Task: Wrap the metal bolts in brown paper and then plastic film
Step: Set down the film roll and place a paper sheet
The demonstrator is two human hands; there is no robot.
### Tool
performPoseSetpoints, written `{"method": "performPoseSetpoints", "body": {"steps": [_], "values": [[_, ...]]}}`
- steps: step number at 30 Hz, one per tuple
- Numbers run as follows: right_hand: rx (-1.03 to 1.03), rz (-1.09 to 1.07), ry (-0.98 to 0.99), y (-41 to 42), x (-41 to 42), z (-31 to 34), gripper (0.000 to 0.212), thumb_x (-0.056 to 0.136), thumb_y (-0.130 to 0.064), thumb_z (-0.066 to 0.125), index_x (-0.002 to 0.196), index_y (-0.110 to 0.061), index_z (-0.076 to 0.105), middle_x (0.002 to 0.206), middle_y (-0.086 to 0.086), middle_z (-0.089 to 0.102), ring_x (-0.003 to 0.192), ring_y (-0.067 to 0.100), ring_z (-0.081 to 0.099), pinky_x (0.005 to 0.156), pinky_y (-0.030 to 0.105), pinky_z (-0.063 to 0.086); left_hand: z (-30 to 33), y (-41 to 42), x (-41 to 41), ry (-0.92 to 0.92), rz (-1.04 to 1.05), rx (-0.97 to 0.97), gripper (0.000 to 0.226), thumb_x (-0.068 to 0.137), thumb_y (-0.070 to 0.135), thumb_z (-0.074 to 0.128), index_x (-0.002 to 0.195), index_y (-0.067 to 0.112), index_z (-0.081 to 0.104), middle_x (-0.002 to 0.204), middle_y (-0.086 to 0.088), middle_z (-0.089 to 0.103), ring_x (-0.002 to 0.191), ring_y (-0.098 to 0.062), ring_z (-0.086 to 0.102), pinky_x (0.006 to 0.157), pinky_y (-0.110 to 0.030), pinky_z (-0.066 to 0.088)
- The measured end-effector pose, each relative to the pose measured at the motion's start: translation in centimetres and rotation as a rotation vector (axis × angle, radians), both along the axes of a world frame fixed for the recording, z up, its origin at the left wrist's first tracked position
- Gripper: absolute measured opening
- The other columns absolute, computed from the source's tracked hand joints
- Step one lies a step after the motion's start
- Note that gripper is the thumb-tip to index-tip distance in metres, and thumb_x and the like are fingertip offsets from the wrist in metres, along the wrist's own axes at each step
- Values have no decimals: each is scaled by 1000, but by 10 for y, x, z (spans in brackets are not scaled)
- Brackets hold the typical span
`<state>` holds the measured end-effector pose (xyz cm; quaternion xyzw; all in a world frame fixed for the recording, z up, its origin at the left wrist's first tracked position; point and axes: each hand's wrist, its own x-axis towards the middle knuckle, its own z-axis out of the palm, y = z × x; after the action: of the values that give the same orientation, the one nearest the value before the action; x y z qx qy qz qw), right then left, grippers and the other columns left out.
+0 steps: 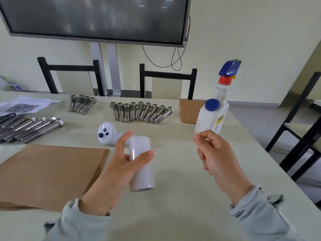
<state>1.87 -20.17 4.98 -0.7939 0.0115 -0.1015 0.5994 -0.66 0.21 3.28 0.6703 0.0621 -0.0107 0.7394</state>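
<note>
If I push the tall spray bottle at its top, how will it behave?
The spray bottle stands tall with a bulky trigger head, so it would probably tip rather than slide. Its plastic body probably makes it light. It stands near the table edge, so it might fall off.

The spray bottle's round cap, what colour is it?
Blue, on the white spray bottle; its round cap shows clearly in the head view.

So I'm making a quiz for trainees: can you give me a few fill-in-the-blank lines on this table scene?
1. The left hand holds a white ____.
2. The spray bottle's round cap is ____.
3. The brown paper lies to the ____ of the left hand.
4. The right hand wears a ____.

Missing: roll; blue; left; ring
</note>
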Motion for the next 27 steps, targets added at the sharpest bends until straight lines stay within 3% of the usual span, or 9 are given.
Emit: {"method": "performPoseSetpoints", "body": {"steps": [3, 8, 11, 14, 16, 19, 21, 23, 27], "values": [[-29, 2, -21, 3, -7, 4, 17, 94, -24, 53, 78, -18, 57, 42, -10, 40, 36, 5, 31, 44, 21, 29, -4, 1, -14, -18, -10, -73, 66, 51, 39, 77, 113, 45, 54, 84, 4, 69, 76, -9, 67, 68, -29, 52], [92, 119, -61, 16, -16, 41, 18, 94, -19, 51, 78, -18, 56, 43, -11, 38, 32, 3, 27, 33, 12, 23, -13, -12, -32, 322, -257, -988, 62, 68, 36, 68, 119, 1, 62, 106, -17, 64, 77, -27, 62, 64, -37, 53], [148, 181, -100, 16, -21, 60, 17, 95, -18, 52, 78, -15, 57, 42, -10, 38, 32, 3, 26, 32, 12, 22, -17, -13, -35, 270, -225, -1234, 47, 73, 28, 60, 107, -3, 65, 102, -15, 63, 79, -30, 63, 71, -50, 53], [87, 137, -92, 6, -20, 61, 16, 94, -20, 53, 80, -15, 58, 42, -11, 38, 32, 3, 28, 32, 12, 23, -14, -4, -36, 181, -239, -1283, 64, 53, 10, 83, 113, -6, 63, 104, -16, 63, 81, -34, 66, 64, -46, 56], [33, 84, -58, -4, -17, 53, 16, 93, -22, 53, 79, -16, 58, 41, -12, 38, 33, 3, 30, 33, 11, 23, -16, 8, -36, 151, -270, -1232, 66, 53, 12, 84, 115, -1, 64, 115, -17, 61, 87, -35, 65, 68, -44, 55], [-31, 25, 10, -19, -14, 37, 18, 94, -22, 53, 78, -15, 57, 42, -12, 38, 33, 3, 30, 32, 11, 22, -15, 19, -35, 130, -390, -1107, 54, 77, 27, 64, 126, 4, 57, 132, -23, 50, 101, -31, 59, 85, -40, 47], [-46, 11, 31, -23, -14, 28, 18, 94, -22, 52, 78, -16, 57, 42, -12, 38, 33, 3, 30, 32, 11, 22, -17, 16, -31, 164, -346, -1099, 55, 85, 32, 54, 129, -1, 52, 120, -20, 58, 98, -30, 59, 85, -40, 45], [-33, 38, 35, -22, -15, 23, 17, 94, -23, 51, 79, -17, 57, 43, -11, 38, 33, 3, 30, 32, 11, 22, -22, 9, -26, 166, -322, -1203, 55, 87, 39, 48, 117, -5, 61, 102, -17, 64, 88, -30, 63, 79, -47, 50], [-25, 28, 8, -22, -15, 21, 16, 93, -24, 51, 79, -19, 56, 44, -11, 38, 34, 4, 29, 33, 11, 23, -26, 10, -32, 22, -272, -1088, 50, 94, 33, 38, 121, -3, 59, 126, -16, 56, 124, -31, 45, 105, -44, 33]]}}
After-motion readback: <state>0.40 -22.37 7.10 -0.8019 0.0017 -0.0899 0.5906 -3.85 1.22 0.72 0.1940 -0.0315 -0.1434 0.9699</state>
